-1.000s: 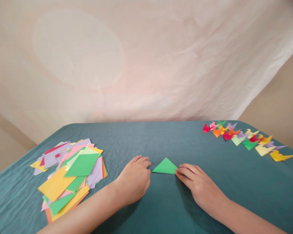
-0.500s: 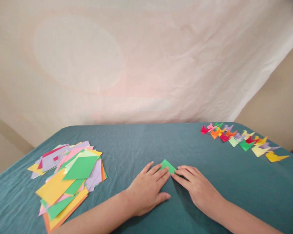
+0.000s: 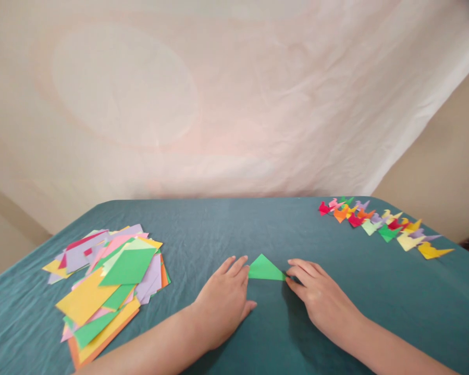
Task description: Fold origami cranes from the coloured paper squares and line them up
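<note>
A green sheet of origami paper point(image 3: 263, 269), folded into a triangle, lies on the table with its peak pointing away from me. My left hand point(image 3: 224, 297) rests at its left corner, fingers stretched out and thumb spread apart; the fingertips cover that corner. At the opposite corner my right hand point(image 3: 318, 291) pinches the paper between thumb and fingers, and the right tip is hidden there.
Loose coloured paper sheets point(image 3: 88, 297) are heaped on the left of the teal cloth-covered table point(image 3: 219, 224). Several small folded paper birds point(image 3: 389, 233) stand in rows at the far right. A pale cloth point(image 3: 234, 104) hangs behind the table.
My left hand has slid left off the middle of the green paper, uncovering most of the triangle. My right hand has shifted slightly right, along with the paper's right corner.
</note>
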Demonstrator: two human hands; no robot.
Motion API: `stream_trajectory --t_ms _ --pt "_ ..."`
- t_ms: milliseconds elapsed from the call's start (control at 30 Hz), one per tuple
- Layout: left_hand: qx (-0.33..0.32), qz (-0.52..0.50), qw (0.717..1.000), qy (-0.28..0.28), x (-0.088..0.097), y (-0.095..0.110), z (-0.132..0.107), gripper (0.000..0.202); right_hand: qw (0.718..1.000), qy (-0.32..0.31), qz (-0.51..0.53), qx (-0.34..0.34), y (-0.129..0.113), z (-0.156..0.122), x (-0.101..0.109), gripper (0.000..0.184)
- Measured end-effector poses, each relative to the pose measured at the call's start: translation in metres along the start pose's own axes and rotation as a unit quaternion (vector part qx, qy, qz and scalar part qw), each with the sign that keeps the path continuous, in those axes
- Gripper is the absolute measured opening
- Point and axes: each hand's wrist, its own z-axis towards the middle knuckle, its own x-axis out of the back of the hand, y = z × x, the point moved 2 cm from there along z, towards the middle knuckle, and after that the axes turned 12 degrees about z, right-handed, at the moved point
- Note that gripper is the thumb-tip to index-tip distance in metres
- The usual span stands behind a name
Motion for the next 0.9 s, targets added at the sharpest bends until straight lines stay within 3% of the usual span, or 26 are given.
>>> stream_trajectory --t_ms 167,333,400,467,633,800,900 --pt "0.017 0.021 1.0 -0.007 0.001 0.001 -0.002 0.035 1.0 -0.008 -0.005 -0.022 0.001 -0.002 0.002 0.022" --pt "0.047 -0.054 0.997 -0.005 0.001 -0.017 0.004 0.029 0.986 -0.046 0.106 -0.12 0.014 0.008 0.014 0.036" --pt "0.076 -0.086 0.993 -0.013 -0.002 -0.025 0.008 0.027 0.978 -0.041 0.13 -0.157 0.02 0.017 0.016 0.034" --pt "0.097 -0.123 0.988 0.003 -0.007 -0.029 0.01 0.024 0.967 -0.049 0.177 -0.177 0.023 0.028 0.013 0.03" --pt "0.095 -0.215 0.969 0.076 -0.023 -0.027 0.01 0.027 0.925 -0.029 0.297 -0.233 0.021 0.046 -0.005 0.041" --pt "0.1 -0.258 0.953 0.121 -0.03 -0.025 0.009 0.041 0.894 0.011 0.392 -0.216 0.012 0.045 -0.01 0.031" --pt "0.1 -0.262 0.948 0.15 -0.026 -0.024 0.008 0.049 0.903 0.055 0.39 -0.171 0.006 0.042 -0.005 0.018"
